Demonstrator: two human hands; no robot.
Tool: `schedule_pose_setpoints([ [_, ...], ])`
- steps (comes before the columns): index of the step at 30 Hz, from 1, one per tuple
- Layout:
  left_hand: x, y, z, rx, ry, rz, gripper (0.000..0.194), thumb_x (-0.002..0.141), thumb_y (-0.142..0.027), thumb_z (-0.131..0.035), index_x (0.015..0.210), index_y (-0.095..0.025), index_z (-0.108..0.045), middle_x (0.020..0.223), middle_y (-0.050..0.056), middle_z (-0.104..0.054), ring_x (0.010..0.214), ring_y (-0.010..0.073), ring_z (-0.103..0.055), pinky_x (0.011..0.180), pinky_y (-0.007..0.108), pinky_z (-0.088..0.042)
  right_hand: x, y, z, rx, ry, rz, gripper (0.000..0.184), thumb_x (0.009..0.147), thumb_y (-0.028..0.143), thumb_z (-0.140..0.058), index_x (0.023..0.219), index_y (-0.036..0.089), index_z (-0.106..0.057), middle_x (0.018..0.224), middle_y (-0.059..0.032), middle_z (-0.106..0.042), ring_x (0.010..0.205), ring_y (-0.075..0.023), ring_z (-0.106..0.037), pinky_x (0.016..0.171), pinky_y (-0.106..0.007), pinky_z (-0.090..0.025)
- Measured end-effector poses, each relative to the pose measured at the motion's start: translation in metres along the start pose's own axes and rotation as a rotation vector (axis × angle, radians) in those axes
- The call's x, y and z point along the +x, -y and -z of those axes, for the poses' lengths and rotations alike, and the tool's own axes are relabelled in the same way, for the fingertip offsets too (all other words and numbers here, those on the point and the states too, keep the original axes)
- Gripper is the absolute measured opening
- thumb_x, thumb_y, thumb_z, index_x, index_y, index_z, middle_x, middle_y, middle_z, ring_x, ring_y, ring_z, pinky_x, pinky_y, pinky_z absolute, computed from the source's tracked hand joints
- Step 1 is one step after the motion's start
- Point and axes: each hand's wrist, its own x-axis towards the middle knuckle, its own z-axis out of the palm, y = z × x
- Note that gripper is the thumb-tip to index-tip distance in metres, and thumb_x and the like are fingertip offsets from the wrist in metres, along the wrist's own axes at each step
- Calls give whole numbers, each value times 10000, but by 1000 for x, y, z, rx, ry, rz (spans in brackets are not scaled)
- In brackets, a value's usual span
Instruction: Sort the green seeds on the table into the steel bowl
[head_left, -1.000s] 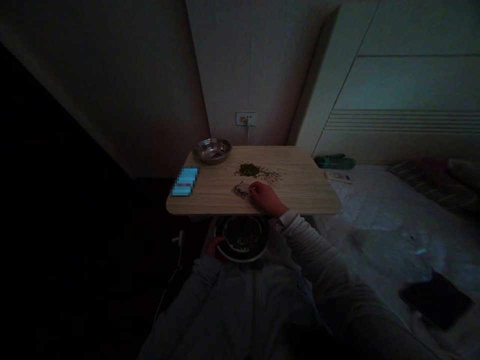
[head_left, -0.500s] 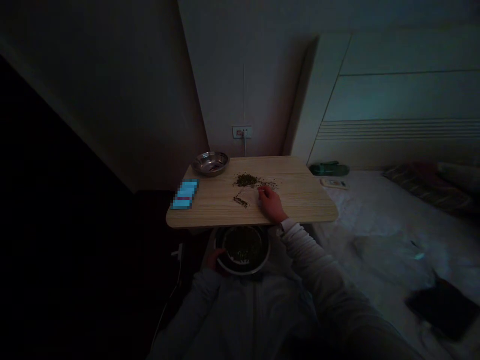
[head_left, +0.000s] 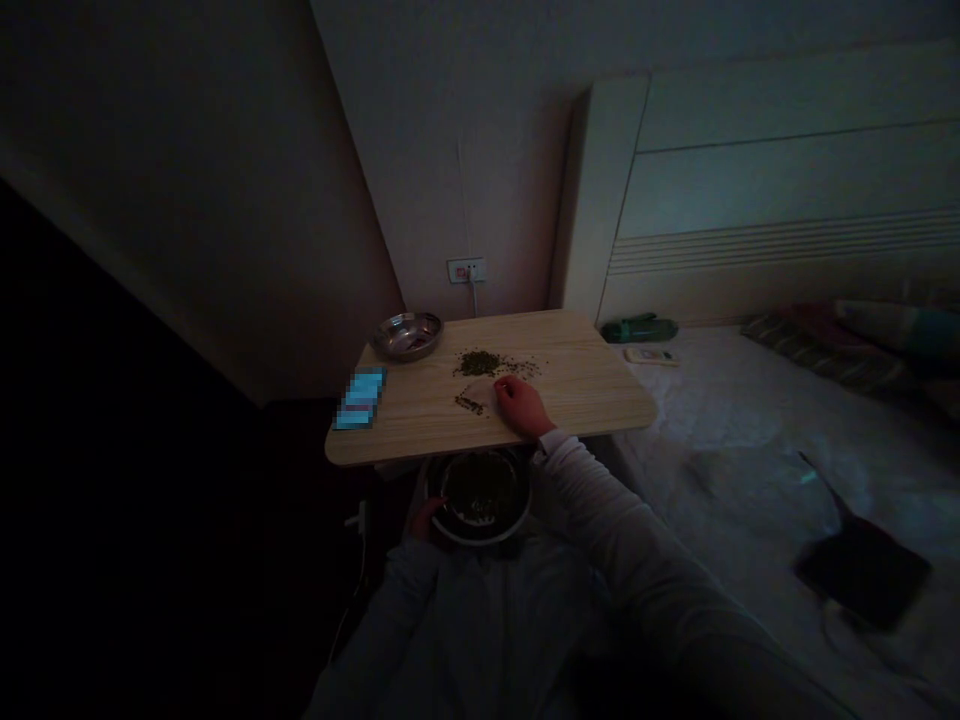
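Observation:
My right hand (head_left: 519, 405) rests on the light wood table (head_left: 585, 390), its fingers curled together; whatever may be between them is too small to make out. Just beyond its fingertips lies a pile of small green beans (head_left: 480, 363), with loose ones scattered to the right. A smaller cluster of beans (head_left: 471, 404) sits left of the hand. Down at my lap, my left hand (head_left: 427, 518) grips the left rim of a round basin (head_left: 480, 540). The basin holds a dark layer of what look like similar beans, partly under the table edge.
A shiny metal bowl (head_left: 407, 337) stands at the table's back left corner, with a phone (head_left: 361, 398) in front of it. A bed (head_left: 697, 420) on the right bears a green bottle (head_left: 640, 328), a remote (head_left: 651, 357) and a dark flat object (head_left: 862, 570).
My right hand has shifted left across the table, nearer the small cluster of beans. The camera view has turned slightly right. My left hand stays on the basin rim.

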Motion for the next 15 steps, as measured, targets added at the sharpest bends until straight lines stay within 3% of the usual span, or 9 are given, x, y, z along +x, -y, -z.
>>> schedule_pose_setpoints([
  [6,-11,-3,-12,-23,-100,81,194,508,-104,-620,402,-238,-529,435,30,-611,757,287,-679,797,407,-508,-4,5,5,-22,57,15,269,852,282,-422,948,171,-647,907,-73,-670,831,-168,-588,752,-272,-431],
  [13,-14,-6,-15,-17,-38,106,171,507,-100,-599,431,-250,-567,471,60,-630,987,334,-621,889,437,-464,-5,2,7,101,112,27,237,835,262,-446,921,169,-647,821,-35,-667,762,-134,-584,713,-247,-431],
  [15,-15,-6,-15,-15,-78,71,172,492,-90,-603,435,-249,-573,488,70,-640,1054,343,-585,920,422,-446,-4,-1,7,138,118,27,251,842,282,-433,917,170,-645,763,-19,-656,714,-125,-576,691,-244,-432],
])
